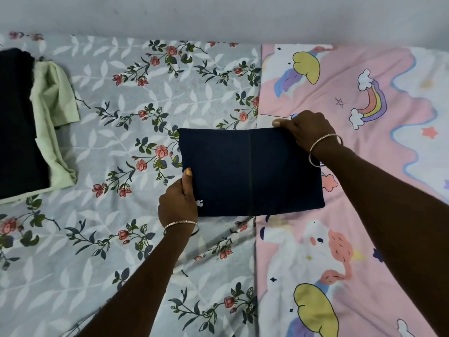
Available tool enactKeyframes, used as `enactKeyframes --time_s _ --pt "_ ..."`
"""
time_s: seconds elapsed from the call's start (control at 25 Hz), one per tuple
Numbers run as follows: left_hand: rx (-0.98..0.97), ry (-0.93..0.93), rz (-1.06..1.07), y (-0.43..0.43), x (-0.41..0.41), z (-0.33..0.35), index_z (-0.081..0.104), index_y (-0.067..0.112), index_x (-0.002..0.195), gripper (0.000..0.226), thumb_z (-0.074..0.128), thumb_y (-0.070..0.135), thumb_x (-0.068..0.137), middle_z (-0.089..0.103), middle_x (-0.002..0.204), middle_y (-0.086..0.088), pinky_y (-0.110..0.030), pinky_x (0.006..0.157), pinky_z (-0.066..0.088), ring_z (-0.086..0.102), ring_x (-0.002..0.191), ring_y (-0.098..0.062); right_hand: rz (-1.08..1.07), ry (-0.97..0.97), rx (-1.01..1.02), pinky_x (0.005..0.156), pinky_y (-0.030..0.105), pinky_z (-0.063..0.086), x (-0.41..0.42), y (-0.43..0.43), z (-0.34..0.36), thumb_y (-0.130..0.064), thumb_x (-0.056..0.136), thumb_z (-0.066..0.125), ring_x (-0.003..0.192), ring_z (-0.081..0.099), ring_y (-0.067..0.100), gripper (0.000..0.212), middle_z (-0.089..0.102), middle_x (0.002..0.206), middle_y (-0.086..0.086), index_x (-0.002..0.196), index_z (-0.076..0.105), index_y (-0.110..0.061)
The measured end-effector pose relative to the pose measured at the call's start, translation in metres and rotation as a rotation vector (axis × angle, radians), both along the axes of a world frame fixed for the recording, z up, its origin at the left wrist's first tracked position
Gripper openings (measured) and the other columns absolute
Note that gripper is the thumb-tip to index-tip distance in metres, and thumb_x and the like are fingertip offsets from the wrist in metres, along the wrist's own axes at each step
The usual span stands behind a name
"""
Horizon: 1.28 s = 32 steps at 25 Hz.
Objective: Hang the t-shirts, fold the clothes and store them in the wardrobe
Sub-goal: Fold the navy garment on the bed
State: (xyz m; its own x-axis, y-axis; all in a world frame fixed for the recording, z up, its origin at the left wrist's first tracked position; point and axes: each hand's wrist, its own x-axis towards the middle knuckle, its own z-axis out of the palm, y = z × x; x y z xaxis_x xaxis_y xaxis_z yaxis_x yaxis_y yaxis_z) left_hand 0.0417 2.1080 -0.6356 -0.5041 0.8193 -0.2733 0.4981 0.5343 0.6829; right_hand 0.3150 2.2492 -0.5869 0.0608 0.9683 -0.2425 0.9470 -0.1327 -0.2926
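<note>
Two sheets are covering the bed: a grey floral sheet (97,239) on the left and a pink unicorn sheet (364,239) on the right, meeting along a line running away from the camera. Nearest, the left hand (178,205) is gripping the near-left edge of the folded navy garment (250,171), with the thumb lying on top of the cloth. This garment is lying flat as a rectangle across the line between both sheets. Beyond it, the right hand (308,130) is pinching the far-right corner, fingers curling over the fold. A bangle is circling each wrist. Well apart at far left, a light green garment (53,113) is lying beside and partly under a dark garment (17,122). A pale wall (218,15) is bordering the bed's far side.
</note>
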Motion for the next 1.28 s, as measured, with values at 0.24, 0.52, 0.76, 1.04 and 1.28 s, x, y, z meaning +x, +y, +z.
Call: enactKeyframes --time_s 0.24,0.52,0.76,1.04,1.28 --pt "0.006 -0.029 -0.026 0.01 -0.002 0.005 0.042 0.019 0.053 0.06 0.037 0.053 0.101 0.05 0.057 -0.003 -0.032 0.061 0.032 0.053 0.064 -0.028 -0.298 -0.047 0.079 0.072 0.038 0.036 -0.007 -0.011 -0.005 -0.06 0.099 0.043 0.096 0.058 0.042 0.056 0.062 0.092 0.014 0.091 0.061 -0.008" --pt "-0.028 0.106 -0.097 0.012 -0.004 0.006 0.052 0.012 0.064 0.059 0.031 0.051 0.103 0.06 0.071 -0.014 -0.034 0.064 0.036 0.05 0.068 -0.029 0.241 -0.021 0.397 0.115 0.052 0.021 -0.127 -0.098 0.01 -0.061 0.101 0.021 0.144 0.035 0.024 0.056 0.049 0.149 -0.002 0.141 0.052 -0.038" --pt "-0.142 0.021 -0.096 0.016 -0.006 0.003 0.051 0.015 0.06 0.06 0.032 0.051 0.103 0.054 0.073 -0.007 -0.032 0.071 0.036 0.051 0.075 -0.029 0.098 -0.164 0.172 0.123 0.054 -0.002 -0.079 -0.099 -0.039 -0.075 0.096 0.015 0.155 0.009 0.025 0.065 0.02 0.166 0.0 0.155 0.015 -0.048" --pt "-0.163 -0.01 -0.091 0.022 -0.003 0.014 0.055 0.008 0.069 0.058 0.033 0.05 0.104 0.054 0.083 -0.008 -0.032 0.075 0.036 0.051 0.081 -0.027 -0.162 -0.086 -0.025 0.115 0.062 0.019 -0.051 -0.082 -0.043 -0.074 0.095 0.014 0.154 0.006 0.027 0.062 0.014 0.167 -0.002 0.153 0.015 -0.051" --pt "-0.127 -0.255 0.087 0.017 -0.009 0.026 0.061 0.012 0.084 0.053 0.053 0.064 0.09 0.06 0.084 -0.003 -0.032 0.079 0.038 0.056 0.083 -0.021 -0.449 0.174 0.061 0.107 0.055 0.034 -0.034 -0.101 -0.025 -0.071 0.093 0.041 0.137 0.038 0.038 0.068 0.034 0.155 0.01 0.153 0.028 -0.039"
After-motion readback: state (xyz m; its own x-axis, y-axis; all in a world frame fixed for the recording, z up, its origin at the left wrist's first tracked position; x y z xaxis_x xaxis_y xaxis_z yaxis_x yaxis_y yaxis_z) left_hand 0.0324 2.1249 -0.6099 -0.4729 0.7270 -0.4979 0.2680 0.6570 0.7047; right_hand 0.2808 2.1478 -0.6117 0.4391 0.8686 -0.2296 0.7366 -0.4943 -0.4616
